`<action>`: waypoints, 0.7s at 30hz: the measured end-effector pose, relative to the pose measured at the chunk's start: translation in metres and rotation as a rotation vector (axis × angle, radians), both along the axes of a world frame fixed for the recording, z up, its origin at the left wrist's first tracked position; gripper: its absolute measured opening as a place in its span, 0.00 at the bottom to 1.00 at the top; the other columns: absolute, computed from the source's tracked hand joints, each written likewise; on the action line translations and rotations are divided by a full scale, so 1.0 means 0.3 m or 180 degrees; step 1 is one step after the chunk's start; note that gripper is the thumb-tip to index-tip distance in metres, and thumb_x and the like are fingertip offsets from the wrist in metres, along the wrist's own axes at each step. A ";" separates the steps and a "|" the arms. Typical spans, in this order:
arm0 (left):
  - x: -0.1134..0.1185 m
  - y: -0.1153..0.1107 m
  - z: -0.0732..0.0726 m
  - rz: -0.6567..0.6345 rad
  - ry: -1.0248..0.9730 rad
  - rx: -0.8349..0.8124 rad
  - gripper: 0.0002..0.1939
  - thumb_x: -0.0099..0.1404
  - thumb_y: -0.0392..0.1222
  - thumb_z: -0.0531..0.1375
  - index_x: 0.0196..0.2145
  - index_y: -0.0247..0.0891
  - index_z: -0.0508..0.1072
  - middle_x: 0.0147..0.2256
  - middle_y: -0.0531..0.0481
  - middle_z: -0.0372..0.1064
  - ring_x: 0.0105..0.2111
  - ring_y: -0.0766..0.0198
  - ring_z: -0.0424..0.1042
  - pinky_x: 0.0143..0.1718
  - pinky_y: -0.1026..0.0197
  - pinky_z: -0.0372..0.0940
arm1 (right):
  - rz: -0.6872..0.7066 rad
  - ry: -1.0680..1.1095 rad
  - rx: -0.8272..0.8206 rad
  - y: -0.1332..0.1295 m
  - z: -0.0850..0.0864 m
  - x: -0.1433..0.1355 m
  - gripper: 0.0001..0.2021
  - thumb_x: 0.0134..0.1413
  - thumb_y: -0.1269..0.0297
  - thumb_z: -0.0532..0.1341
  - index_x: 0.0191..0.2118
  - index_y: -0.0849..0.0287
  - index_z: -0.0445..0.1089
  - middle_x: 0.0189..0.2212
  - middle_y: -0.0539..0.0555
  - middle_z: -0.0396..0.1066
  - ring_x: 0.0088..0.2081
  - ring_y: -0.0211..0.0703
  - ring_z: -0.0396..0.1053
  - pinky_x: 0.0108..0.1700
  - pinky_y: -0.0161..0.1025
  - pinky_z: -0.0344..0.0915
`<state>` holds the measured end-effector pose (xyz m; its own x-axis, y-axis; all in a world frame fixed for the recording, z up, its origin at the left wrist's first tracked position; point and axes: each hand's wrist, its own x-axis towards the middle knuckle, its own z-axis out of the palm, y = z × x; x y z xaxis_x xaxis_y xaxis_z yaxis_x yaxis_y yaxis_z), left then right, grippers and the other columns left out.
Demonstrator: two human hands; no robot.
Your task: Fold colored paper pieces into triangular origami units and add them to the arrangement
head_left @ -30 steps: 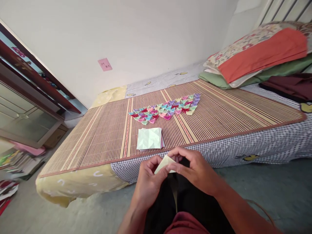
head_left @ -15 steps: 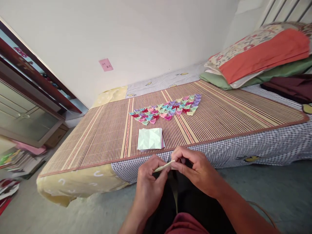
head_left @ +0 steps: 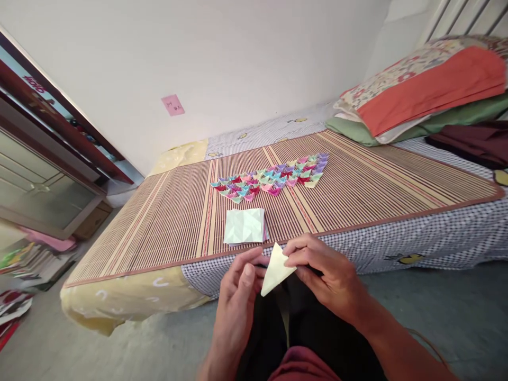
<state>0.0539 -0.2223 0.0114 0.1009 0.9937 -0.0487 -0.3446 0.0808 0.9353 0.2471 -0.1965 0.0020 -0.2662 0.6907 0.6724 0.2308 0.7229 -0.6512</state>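
A pale yellow piece of paper [head_left: 275, 272], folded into a triangle, is pinched at its right corner by my right hand [head_left: 327, 272]. My left hand [head_left: 238, 288] is beside the paper's left edge with its thumb raised and its fingers loosely stretched; some fingertips lie partly behind the paper, and whether they touch it is hard to see. Just beyond my hands, a stack of creased paper sheets [head_left: 243, 226], pale green on top, lies on the striped mat [head_left: 166, 217]. Farther back, many small folded paper pieces [head_left: 273, 177] in several colours stand in rows.
The mat covers a bed with a checked and yellow sheet [head_left: 135, 296] hanging over its front edge. Pillows [head_left: 432, 90] and a dark red cloth [head_left: 472, 140] are at the right. A pink note [head_left: 173, 105] is on the wall. A cabinet [head_left: 43, 185] stands left.
The folded paper has turned from edge-on to showing its flat triangular face. My left hand's thumb and fingers have loosened off it, while my right hand keeps hold.
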 end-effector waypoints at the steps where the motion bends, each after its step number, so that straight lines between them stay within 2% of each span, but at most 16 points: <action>1: -0.002 0.003 -0.002 -0.0147 -0.0200 -0.0218 0.18 0.69 0.53 0.64 0.46 0.35 0.79 0.32 0.45 0.77 0.29 0.62 0.74 0.32 0.63 0.68 | -0.0022 0.0016 0.0027 -0.001 0.003 -0.001 0.14 0.65 0.80 0.57 0.44 0.51 0.71 0.44 0.54 0.73 0.46 0.44 0.75 0.47 0.39 0.72; 4: -0.004 0.011 -0.015 -0.0599 -0.0549 -0.0637 0.17 0.65 0.52 0.68 0.34 0.33 0.77 0.23 0.48 0.73 0.20 0.67 0.70 0.23 0.68 0.62 | -0.0062 0.0064 0.0107 -0.003 0.006 -0.009 0.14 0.65 0.81 0.58 0.44 0.52 0.71 0.43 0.54 0.73 0.45 0.43 0.76 0.45 0.37 0.73; 8: 0.005 0.012 -0.026 -0.0707 -0.0740 -0.0846 0.19 0.59 0.50 0.73 0.26 0.34 0.72 0.18 0.52 0.68 0.16 0.71 0.65 0.19 0.71 0.56 | -0.0048 0.0100 0.0159 -0.007 0.003 -0.014 0.14 0.65 0.81 0.58 0.44 0.52 0.72 0.44 0.54 0.73 0.46 0.41 0.75 0.47 0.36 0.72; 13: 0.019 0.013 -0.013 -0.0578 -0.0507 -0.0892 0.18 0.53 0.46 0.76 0.25 0.33 0.74 0.20 0.53 0.67 0.17 0.74 0.61 0.19 0.70 0.53 | 0.0011 0.0094 0.0163 -0.013 0.003 -0.017 0.14 0.66 0.81 0.58 0.45 0.53 0.72 0.45 0.54 0.73 0.46 0.40 0.75 0.46 0.35 0.73; 17: 0.025 0.020 0.000 -0.0464 -0.0453 -0.0818 0.16 0.51 0.41 0.77 0.34 0.33 0.80 0.24 0.53 0.69 0.21 0.73 0.60 0.22 0.70 0.53 | 0.0187 0.0118 0.0064 -0.012 0.004 -0.032 0.13 0.67 0.79 0.57 0.43 0.53 0.73 0.44 0.55 0.73 0.45 0.41 0.76 0.45 0.36 0.74; 21: 0.029 0.031 -0.002 -0.0011 -0.0446 -0.0689 0.14 0.49 0.40 0.77 0.30 0.33 0.80 0.25 0.53 0.70 0.22 0.73 0.59 0.23 0.69 0.54 | -0.0070 0.0306 -0.0448 -0.011 0.006 -0.041 0.09 0.67 0.73 0.59 0.46 0.53 0.73 0.43 0.54 0.76 0.44 0.44 0.76 0.47 0.40 0.74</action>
<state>0.0625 -0.2130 0.0109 0.1251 0.9613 -0.2456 -0.4689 0.2754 0.8392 0.2347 -0.1997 0.0037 -0.1891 0.7848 0.5902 0.1772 0.6184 -0.7656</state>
